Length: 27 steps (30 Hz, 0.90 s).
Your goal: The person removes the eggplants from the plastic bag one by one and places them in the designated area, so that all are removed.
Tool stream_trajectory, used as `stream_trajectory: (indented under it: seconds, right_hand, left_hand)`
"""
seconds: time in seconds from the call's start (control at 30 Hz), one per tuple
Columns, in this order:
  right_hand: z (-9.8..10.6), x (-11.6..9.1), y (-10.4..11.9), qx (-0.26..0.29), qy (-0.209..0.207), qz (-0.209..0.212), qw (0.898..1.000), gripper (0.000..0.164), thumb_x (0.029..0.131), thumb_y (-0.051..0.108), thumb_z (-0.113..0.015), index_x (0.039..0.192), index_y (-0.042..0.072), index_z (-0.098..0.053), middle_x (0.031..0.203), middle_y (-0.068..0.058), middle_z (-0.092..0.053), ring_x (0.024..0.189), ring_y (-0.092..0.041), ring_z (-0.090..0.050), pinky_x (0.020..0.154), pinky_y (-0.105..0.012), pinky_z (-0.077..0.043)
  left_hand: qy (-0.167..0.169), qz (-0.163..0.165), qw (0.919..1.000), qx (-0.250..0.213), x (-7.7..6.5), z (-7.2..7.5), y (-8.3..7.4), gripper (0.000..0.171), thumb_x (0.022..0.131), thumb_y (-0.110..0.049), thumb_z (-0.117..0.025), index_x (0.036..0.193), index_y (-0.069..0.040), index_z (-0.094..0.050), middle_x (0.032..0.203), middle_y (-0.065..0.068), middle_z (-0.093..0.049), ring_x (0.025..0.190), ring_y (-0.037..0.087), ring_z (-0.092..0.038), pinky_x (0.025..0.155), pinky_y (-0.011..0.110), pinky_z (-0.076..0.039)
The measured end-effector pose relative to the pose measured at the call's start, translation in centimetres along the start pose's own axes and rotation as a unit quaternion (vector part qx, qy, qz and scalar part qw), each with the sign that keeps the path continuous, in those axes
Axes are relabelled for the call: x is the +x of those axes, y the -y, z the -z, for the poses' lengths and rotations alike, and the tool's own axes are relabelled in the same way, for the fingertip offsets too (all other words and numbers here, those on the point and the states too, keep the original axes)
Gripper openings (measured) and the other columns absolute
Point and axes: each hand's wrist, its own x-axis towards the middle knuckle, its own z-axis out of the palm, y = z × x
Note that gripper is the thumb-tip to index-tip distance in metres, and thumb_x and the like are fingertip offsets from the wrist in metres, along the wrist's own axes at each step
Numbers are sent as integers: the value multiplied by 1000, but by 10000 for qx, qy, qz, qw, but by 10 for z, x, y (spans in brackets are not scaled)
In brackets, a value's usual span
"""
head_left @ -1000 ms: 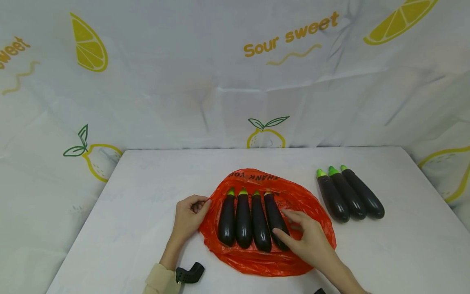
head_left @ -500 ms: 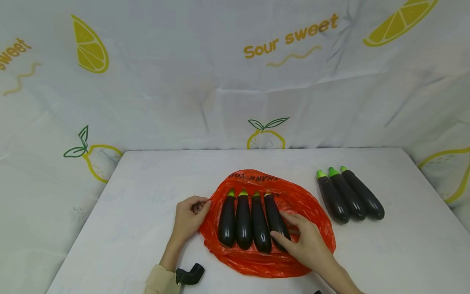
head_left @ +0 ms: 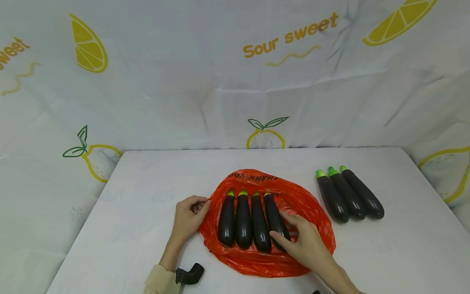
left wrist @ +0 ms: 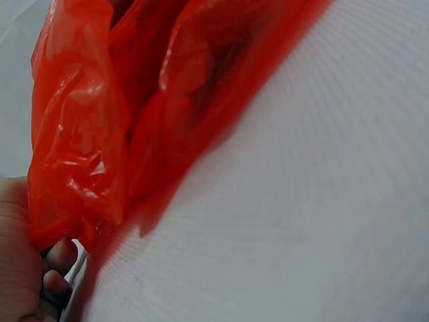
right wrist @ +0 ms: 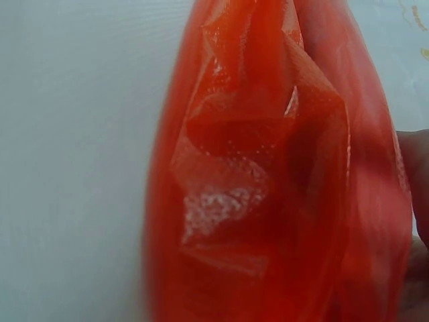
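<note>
A red plastic bag [head_left: 293, 264] lies opened out on the table, with several dark eggplants side by side in it. My left hand [head_left: 188, 218] pinches the bag's left edge between thumb and fingers. In the left wrist view the red plastic [left wrist: 80, 134] runs down into that hand's grip. My right hand [head_left: 308, 241] holds the rightmost eggplant [head_left: 273, 214] in the bag, thumb on its left side and fingers on its right. Red film [right wrist: 268, 168] fills most of the right wrist view; only part of the hand shows at its right edge, and the eggplant is hidden there.
Three more eggplants [head_left: 350, 196] with green caps lie together on the white table [head_left: 121, 228], right of the bag. A white cloth [head_left: 176, 81] printed with lemons hangs behind the table. A black wrist device [head_left: 190, 273] sits beside the left sleeve.
My right hand has closed in slightly on the rightmost eggplant in the bag, its thumb and fingers shifting a little left. My left hand has stayed in place on the bag's edge.
</note>
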Motion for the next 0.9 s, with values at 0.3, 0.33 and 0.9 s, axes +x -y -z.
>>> stream_trajectory:
  seconds: [0.3, 0.33, 0.9]
  right_hand:
    - [0, 0, 1, 123, 12, -57, 9999, 65, 83, 30, -85, 136, 0, -63, 113, -13, -75, 85, -15, -72, 73, -31, -63]
    - [0, 0, 1, 127, 0, -52, 9999, 65, 83, 29, -85, 136, 0, -63, 112, -13, -76, 85, -14, -71, 73, -31, -63]
    - [2, -1, 2, 147, -34, -4, 9999, 61, 84, 24, -84, 136, -1, -63, 123, -18, -72, 91, -19, -73, 75, -33, -63]
  left_hand:
    - [-3, 38, 10000, 49, 0, 0, 0, 7, 89, -8, -77, 91, -14, -79, 72, 0, -67, 63, 4, -49, 56, 19, -44]
    - [-1, 35, 10000, 53, 0, 0, 0, 7, 89, -8, -77, 91, -14, -79, 72, 0, -67, 63, 4, -49, 57, 19, -44]
    - [30, 40, 10000, 42, 1, 0, 1, 5, 90, -9, -77, 92, -13, -79, 72, 0, -67, 63, 4, -49, 56, 19, -44]
